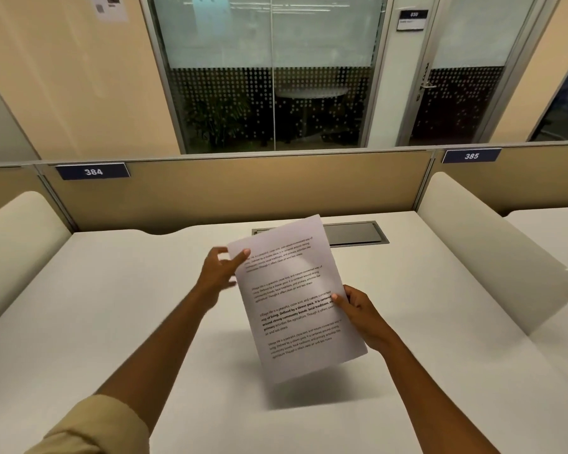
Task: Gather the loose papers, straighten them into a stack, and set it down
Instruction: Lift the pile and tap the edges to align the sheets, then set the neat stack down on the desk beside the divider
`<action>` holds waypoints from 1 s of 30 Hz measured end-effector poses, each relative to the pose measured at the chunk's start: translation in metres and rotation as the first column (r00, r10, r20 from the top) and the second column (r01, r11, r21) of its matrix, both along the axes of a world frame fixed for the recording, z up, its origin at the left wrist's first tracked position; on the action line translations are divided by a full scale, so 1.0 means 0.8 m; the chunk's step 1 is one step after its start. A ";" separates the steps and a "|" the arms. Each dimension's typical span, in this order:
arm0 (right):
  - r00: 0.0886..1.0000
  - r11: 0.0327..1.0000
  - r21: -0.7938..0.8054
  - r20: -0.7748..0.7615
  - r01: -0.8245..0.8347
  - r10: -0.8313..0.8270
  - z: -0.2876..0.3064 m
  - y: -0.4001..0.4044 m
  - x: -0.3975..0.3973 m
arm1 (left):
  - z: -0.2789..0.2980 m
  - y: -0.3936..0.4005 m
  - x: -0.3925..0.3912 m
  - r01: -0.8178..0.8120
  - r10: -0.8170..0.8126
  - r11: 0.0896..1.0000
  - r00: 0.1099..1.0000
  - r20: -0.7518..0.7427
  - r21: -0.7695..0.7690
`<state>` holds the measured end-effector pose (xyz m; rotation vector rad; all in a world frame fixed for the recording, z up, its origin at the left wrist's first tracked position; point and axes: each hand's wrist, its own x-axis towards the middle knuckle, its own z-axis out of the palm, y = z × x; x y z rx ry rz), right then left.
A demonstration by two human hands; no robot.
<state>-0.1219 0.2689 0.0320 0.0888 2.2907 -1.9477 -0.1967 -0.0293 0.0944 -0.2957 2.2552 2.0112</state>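
Papers (295,299) hang tilted above the white desk (112,306), printed side toward us; our left hand (218,273) pinches the upper left edge with thumb on top, our right hand (358,309) clamps the right edge

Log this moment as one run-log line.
papers: lifted above desk | left hand: top-left edge | right hand: right edge | not set down
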 end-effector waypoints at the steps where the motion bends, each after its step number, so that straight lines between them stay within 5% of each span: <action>1: 1.000 1.000 -0.024 0.007 0.007 -0.007 -0.003 0.000 0.000 | -0.013 0.003 0.013 0.026 -0.035 0.994 0.996 0.082 0.110; 5: 0.996 0.992 -0.109 0.065 0.061 -0.054 -0.014 -0.003 -0.001 | -0.058 0.028 0.064 0.135 -0.182 0.960 0.966 0.183 0.243; 17: 0.981 0.993 -0.069 0.175 0.100 -0.087 -0.030 -0.021 -0.006 | -0.091 0.065 0.092 -0.159 0.164 0.979 0.986 0.033 -0.124; 30: 0.980 0.996 0.029 0.181 0.080 -0.084 -0.023 -0.047 -0.030 | -0.092 0.010 0.093 -0.203 0.207 0.978 0.969 0.136 -0.043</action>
